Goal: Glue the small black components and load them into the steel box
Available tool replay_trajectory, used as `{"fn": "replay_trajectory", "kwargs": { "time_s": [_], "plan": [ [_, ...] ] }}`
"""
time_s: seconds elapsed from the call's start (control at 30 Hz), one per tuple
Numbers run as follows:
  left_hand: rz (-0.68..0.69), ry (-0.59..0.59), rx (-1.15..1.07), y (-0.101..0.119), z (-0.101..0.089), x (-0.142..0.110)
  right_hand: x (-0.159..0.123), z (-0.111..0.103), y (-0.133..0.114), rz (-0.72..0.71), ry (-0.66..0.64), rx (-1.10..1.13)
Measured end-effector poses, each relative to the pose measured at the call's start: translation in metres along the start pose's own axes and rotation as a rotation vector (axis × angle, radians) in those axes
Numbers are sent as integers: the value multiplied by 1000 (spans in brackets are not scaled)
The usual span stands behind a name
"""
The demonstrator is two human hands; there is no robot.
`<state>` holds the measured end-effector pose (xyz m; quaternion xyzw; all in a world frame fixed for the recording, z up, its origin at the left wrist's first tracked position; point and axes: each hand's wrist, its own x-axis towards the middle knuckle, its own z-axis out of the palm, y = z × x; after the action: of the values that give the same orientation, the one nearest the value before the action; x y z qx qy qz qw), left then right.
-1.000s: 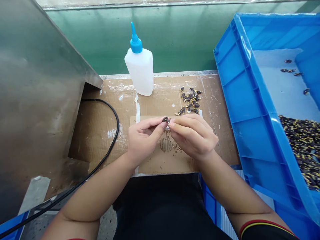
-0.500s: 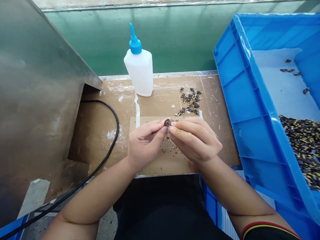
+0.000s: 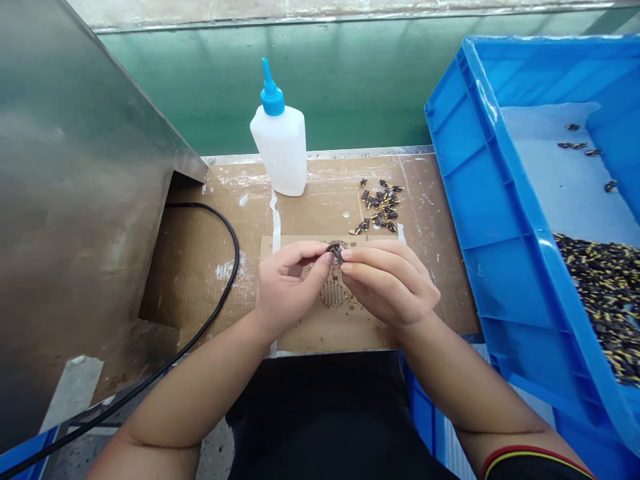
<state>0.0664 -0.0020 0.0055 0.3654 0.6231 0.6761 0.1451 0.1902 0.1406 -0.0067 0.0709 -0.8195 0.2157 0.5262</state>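
A small dark ring-shaped part (image 3: 334, 249) is held above the cardboard, between the fingertips of both hands. My left hand (image 3: 290, 283) pinches its left side with thumb and index finger. On the right side my right hand (image 3: 393, 280) has its fingertips pressed together at the part; whether they grip a second small piece is hidden. Beneath the hands lies a cardboard sheet (image 3: 320, 337) with a worn, ridged patch (image 3: 333, 293). Just beyond my right hand sits a loose pile of small black-and-yellow parts (image 3: 380, 203).
A white squeeze bottle (image 3: 283, 153) with a blue nozzle stands at the back. To the right, a blue crate (image 3: 465, 180) holds many black-and-yellow parts. A metal housing (image 3: 90, 200) rises on the left, with a black cable (image 3: 235, 253) curving beside it.
The dark ring-shaped part has turned slightly between my fingertips, and my right fingers have shifted a little against it. The whole view has moved slightly; the bottle, pile and crate stay put.
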Motion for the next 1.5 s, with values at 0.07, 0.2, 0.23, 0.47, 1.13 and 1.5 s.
{"fn": "replay_trajectory", "kwargs": {
  "time_s": [0.07,0.2,0.23,0.47,1.13,1.5],
  "plan": [
    [-21,4,-40,1,0,2,6,3,-2,34,64,-10],
    [-1,-47,-111,3,-2,4,16,4,-8,304,22,31],
    [15,-63,-116,3,-2,5,17,4,-9,363,-15,74],
    [38,-82,-99,4,-2,4,16,3,-11,462,-16,259],
    [-124,-101,-29,2,0,8,16,-1,-2,235,-101,66],
    [-90,-188,-11,3,-1,7,20,-5,0,850,-87,534]
  ]
}}
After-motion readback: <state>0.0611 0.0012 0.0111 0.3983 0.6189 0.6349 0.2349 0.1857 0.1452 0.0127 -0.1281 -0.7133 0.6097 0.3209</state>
